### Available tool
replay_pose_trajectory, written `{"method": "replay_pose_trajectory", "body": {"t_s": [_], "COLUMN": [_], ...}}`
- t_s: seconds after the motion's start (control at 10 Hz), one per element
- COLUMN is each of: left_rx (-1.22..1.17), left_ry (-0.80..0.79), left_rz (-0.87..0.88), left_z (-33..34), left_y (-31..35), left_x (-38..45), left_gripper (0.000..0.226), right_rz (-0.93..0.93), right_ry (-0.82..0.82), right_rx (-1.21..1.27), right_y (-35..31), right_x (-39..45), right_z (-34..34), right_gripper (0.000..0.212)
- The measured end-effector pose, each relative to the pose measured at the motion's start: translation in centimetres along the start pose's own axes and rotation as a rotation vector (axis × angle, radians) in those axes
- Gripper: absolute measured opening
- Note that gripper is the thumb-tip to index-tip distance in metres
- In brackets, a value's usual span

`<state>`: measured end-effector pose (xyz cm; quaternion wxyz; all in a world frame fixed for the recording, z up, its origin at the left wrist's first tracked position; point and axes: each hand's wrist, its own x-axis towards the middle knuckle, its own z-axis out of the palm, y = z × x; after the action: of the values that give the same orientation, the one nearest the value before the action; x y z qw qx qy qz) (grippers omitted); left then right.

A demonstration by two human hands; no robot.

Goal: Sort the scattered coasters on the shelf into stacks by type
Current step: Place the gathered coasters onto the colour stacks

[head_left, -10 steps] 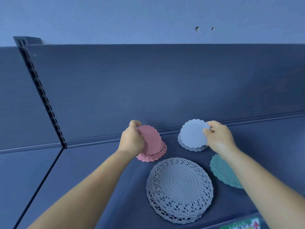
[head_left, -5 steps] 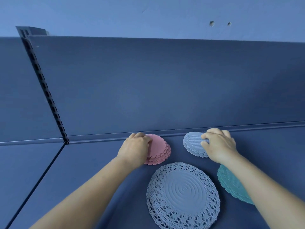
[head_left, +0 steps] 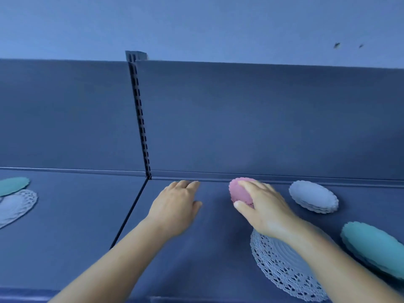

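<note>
On the dark blue shelf (head_left: 207, 248) lie four sorted stacks: pink scalloped coasters (head_left: 239, 192), pale lilac scalloped coasters (head_left: 313, 196), teal coasters (head_left: 371, 248) and large lacy doilies (head_left: 279, 265). My right hand (head_left: 262, 208) rests over the pink stack, thumb at its front edge and fingers spread across the top. My left hand (head_left: 176, 204) hovers flat and relaxed over bare shelf left of the pink stack, holding nothing. My right forearm covers part of the doily stack.
On the neighbouring shelf section at far left lie a teal coaster (head_left: 13, 185) and a lacy doily (head_left: 16, 206), overlapping. A slotted upright (head_left: 141, 119) and a floor seam divide the two sections. The back panel rises directly behind the stacks.
The view has swung left, revealing the left section. My left hand left the pink stack and moved left. My right hand left the lilac stack and moved onto the pink one.
</note>
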<state>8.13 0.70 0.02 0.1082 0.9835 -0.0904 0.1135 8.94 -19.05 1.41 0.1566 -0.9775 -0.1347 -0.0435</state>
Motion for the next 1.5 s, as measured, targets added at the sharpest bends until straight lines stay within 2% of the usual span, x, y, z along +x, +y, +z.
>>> {"method": "replay_pose_trajectory", "body": {"t_s": [0.5, 0.7, 1.1, 1.5], "left_rx": [0.071, 0.073, 0.083, 0.127], "left_ry": [0.048, 0.072, 0.085, -0.043], "left_rz": [-0.204, -0.275, -0.472, -0.583], "left_z": [-7.5, -9.7, -11.8, -12.1], "left_y": [-20.4, -26.5, -37.1, -47.2], "left_x": [-16.1, -20.7, -22.0, -17.0], "left_gripper": [0.051, 0.051, 0.052, 0.054], "right_rz": [-0.21, -0.278, -0.421, -0.41], "right_ry": [-0.134, -0.151, -0.203, -0.296], "right_rx": [0.161, 0.173, 0.136, 0.111], "right_y": [-25.8, -33.1, -42.3, -48.1], "right_x": [-2.9, -3.0, 3.6, 15.7], "right_z": [8.5, 11.3, 15.7, 20.2], "right_gripper": [0.055, 0.054, 0.055, 0.061]}}
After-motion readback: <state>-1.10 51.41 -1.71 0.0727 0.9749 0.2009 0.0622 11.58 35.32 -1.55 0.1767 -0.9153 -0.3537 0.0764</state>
